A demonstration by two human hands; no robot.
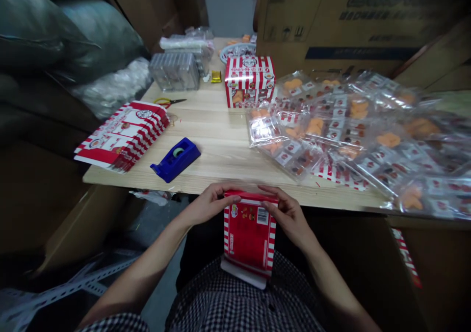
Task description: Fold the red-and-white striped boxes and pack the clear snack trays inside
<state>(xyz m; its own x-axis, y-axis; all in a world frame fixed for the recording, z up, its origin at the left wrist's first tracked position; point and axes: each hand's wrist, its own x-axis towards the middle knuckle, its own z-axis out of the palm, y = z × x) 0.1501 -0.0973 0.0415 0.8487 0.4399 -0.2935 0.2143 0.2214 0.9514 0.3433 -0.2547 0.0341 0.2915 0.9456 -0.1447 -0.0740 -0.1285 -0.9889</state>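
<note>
Between my two hands is a red and white striped cardboard box [247,236], just off the table's front edge. Its back with a barcode faces up, and an open flap hangs at the end near my body. My left hand [215,203] grips the far left corner, thumb on top. At the far right corner, my right hand [285,212] grips the same box with its thumb near the barcode. The undersides of my fingers are hidden. A blue tape dispenser [176,159] stands on the table, beyond my left hand.
Flat striped boxes [127,133] are stacked at the left, near yellow-handled scissors [169,102]. An assembled striped box [250,82] stands farther back. Clear packs with orange pieces [353,131] pile up on the right. Clear plastic cases [174,72] sit back left, and a large carton [331,23] behind.
</note>
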